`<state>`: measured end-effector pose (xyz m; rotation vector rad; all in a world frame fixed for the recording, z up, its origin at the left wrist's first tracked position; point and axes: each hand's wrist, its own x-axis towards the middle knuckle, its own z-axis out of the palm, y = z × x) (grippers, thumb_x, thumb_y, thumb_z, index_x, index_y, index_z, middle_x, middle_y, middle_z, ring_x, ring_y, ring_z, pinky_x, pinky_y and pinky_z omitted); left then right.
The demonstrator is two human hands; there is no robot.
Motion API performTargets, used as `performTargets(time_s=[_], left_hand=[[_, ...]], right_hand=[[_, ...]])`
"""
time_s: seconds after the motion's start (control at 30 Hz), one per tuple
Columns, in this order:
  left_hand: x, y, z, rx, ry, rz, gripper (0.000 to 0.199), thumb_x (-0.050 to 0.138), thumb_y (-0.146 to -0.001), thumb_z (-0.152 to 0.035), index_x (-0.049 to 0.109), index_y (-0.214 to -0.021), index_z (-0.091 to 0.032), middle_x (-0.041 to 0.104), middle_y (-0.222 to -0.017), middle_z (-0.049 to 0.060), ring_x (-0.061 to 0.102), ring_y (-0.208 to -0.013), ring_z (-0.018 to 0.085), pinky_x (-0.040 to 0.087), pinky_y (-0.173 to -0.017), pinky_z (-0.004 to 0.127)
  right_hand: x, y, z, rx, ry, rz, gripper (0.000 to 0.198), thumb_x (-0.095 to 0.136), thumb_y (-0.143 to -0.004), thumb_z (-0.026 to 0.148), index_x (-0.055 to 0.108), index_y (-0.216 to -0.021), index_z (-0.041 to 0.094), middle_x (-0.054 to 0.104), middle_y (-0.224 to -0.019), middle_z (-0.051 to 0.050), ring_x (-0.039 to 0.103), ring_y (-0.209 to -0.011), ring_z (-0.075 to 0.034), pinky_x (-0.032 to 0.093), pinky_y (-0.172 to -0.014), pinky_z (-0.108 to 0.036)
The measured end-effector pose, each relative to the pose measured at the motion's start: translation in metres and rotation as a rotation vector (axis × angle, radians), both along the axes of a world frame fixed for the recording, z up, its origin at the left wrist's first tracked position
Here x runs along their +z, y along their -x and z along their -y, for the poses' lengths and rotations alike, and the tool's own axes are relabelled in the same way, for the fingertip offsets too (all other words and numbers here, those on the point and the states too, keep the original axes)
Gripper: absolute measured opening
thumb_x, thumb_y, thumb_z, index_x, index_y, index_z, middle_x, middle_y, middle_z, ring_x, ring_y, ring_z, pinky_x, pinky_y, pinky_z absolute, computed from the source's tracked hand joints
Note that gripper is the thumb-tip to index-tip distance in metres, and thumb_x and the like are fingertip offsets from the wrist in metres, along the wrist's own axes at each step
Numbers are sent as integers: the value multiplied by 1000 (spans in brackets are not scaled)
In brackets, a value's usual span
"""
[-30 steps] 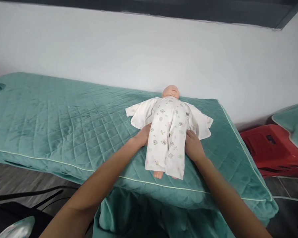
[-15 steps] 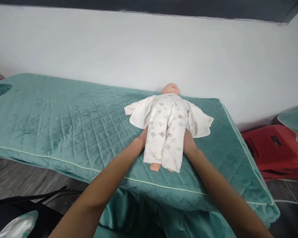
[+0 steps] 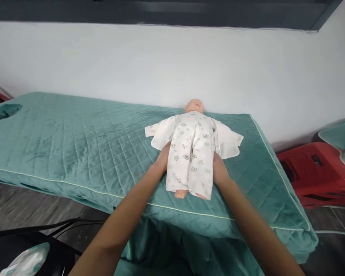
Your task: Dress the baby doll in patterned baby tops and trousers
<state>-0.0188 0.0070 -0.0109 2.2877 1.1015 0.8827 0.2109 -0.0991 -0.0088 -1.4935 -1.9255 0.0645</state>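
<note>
A baby doll point(image 3: 194, 105) lies on its back on the green quilted bed cover point(image 3: 103, 153), head toward the wall. White patterned baby trousers point(image 3: 192, 153) cover its front from near the neck down. Its feet point(image 3: 181, 194) show at the leg openings. Under it a white baby shirt point(image 3: 228, 138) is spread, sleeves out to both sides. My left hand point(image 3: 163, 156) is at the left edge of the trousers, and my right hand point(image 3: 219, 169) at the right edge. Both touch the cloth at thigh height. The fingers of each are tucked behind the trousers and hidden.
Behind the bed runs a white wall point(image 3: 103, 61). A red plastic stool point(image 3: 319, 172) stands right of the bed. At lower left a white patterned cloth item point(image 3: 28, 260) lies on a black surface point(image 3: 2, 253). The bed has a hole point(image 3: 4, 111) at its far left.
My view has tilted up and shifted slightly. Both hands stay at the sides of the trousers, the right one a little lower on the cloth. A small tag on the shirt now shows.
</note>
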Motion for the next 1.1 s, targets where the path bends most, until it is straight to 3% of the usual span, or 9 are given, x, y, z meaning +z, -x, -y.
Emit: performTargets(time_s=[0.07, 0.17, 0.27, 0.37, 0.53, 0.8, 0.9, 1.0, 1.1], left_hand=[[1, 10, 7, -63, -66, -46, 32, 53, -92, -30, 69, -119, -21, 71, -125, 8, 62, -124, 27, 49, -111, 45], [4, 21, 14, -122, -177, -142, 31, 54, -91, -27, 72, -116, -23, 71, -125, 8, 58, -128, 27, 39, -119, 47], [5, 25, 19, -151, -231, -228, 32, 51, -92, -21, 73, -116, -25, 72, -122, 7, 60, -126, 25, 36, -121, 46], [5, 26, 21, -173, -262, -290, 32, 55, -91, -22, 72, -118, -24, 72, -124, 8, 60, -125, 25, 34, -122, 47], [4, 27, 22, -18, -298, -296, 36, 53, -93, -21, 68, -126, -21, 65, -134, 12, 56, -132, 26, 36, -120, 49], [10, 33, 33, 140, -324, -225, 26, 51, -94, -24, 73, -109, -21, 66, -134, 9, 54, -132, 28, 44, -110, 49], [8, 38, 39, 155, -273, -214, 24, 51, -93, -22, 74, -97, -20, 62, -140, 8, 51, -135, 29, 46, -108, 49], [4, 45, 34, 166, -216, -98, 26, 50, -90, -19, 75, -97, -20, 48, -153, 8, 44, -142, 27, 43, -114, 47], [1, 50, 18, 299, -158, 2, 30, 50, -91, -25, 71, -112, -20, 38, -159, 11, 39, -146, 28, 40, -117, 48]], right_hand=[[-1, 1, -4, -63, -29, 22, 37, 54, -91, 21, 66, -125, 18, 67, -125, -15, 59, -122, -32, 50, -103, -48], [1, 0, -4, -90, -44, 134, 27, 52, -91, 17, 72, -111, 17, 72, -111, -15, 63, -111, -30, 52, -99, -46], [4, -6, 8, -46, -55, 267, 27, 50, -88, 7, 75, -91, 17, 74, -91, -13, 66, -97, -28, 53, -96, -45], [5, -15, 26, 65, -64, 283, 41, 45, -82, -5, 76, -96, 18, 76, -99, -10, 67, -102, -25, 51, -100, -45], [3, -21, 42, 136, -49, 212, 53, 41, -82, -7, 73, -115, 20, 73, -117, -9, 65, -112, -24, 49, -104, -47], [3, -19, 41, -4, -16, 328, 32, 45, -91, 3, 72, -99, 18, 68, -99, -11, 58, -94, -25, 49, -84, -41], [3, -19, 42, 26, 13, 257, 35, 43, -87, 1, 71, -98, 19, 68, -101, -10, 58, -96, -25, 49, -86, -42], [4, -28, 39, 23, -5, 6, 47, 41, -76, -2, 68, -108, 21, 68, -110, -7, 61, -105, -24, 50, -93, -42], [5, -50, 29, -210, -75, -191, 46, 42, -76, 4, 64, -114, 19, 67, -113, -9, 62, -105, -23, 51, -94, -42]])
